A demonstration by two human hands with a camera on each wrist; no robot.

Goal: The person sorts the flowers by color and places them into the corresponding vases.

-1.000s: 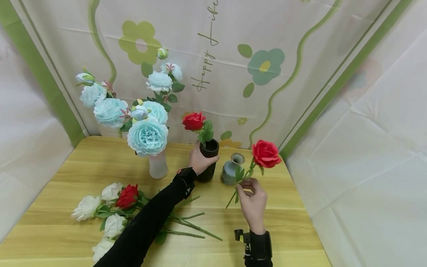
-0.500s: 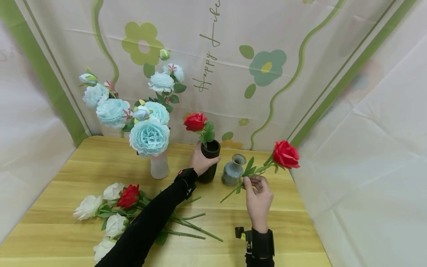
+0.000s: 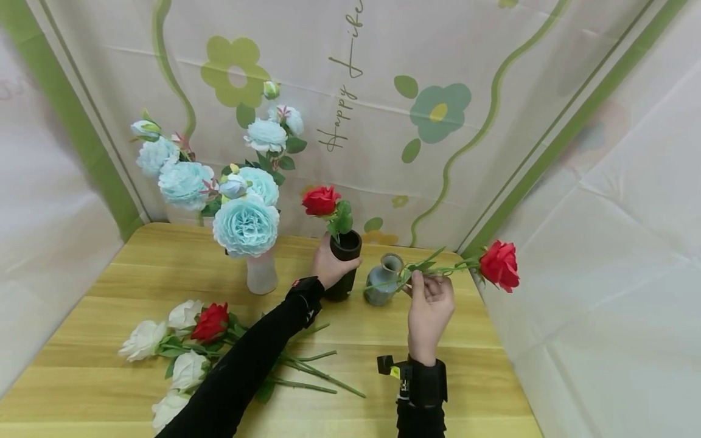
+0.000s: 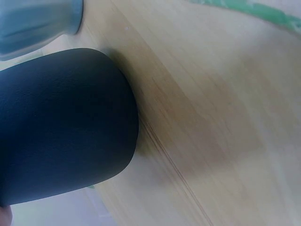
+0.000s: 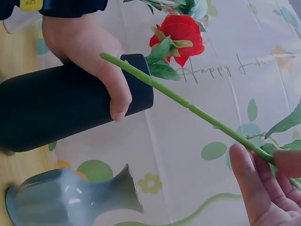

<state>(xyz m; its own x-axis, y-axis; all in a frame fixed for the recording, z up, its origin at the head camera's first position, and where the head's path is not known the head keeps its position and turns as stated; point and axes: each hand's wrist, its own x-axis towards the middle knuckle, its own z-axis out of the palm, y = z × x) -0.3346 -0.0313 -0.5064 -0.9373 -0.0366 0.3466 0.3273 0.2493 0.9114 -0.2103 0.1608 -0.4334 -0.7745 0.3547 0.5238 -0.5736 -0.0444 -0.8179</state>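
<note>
My left hand [image 3: 330, 266] grips a dark, upright vase [image 3: 342, 285] near the table's back edge, thumb across its front. One red rose [image 3: 320, 201] stands in that vase, leaning left. With thumb and fingers my right hand [image 3: 431, 313] pinches the stem of another red rose [image 3: 499, 266]. This rose lies almost level in the air, bloom to the right, bare stem end toward the dark vase. In the right wrist view the green stem [image 5: 188, 104] passes in front of the vase mouth; contact cannot be judged. The left wrist view shows mainly the vase's lower body [image 4: 66, 127].
A small blue-grey vase [image 3: 378, 295] stands between the dark vase and my right hand. At the back left, a pale vase [image 3: 261, 275] holds large light-blue flowers [image 3: 246, 225]. White roses [image 3: 143, 340] and a red rose [image 3: 210, 322] lie at the front left, partly under my left forearm.
My right hand has risen slightly and turned the rose from upright to nearly level, its bloom swinging right and its stem end left toward the dark vase. The left hand keeps its hold.
</note>
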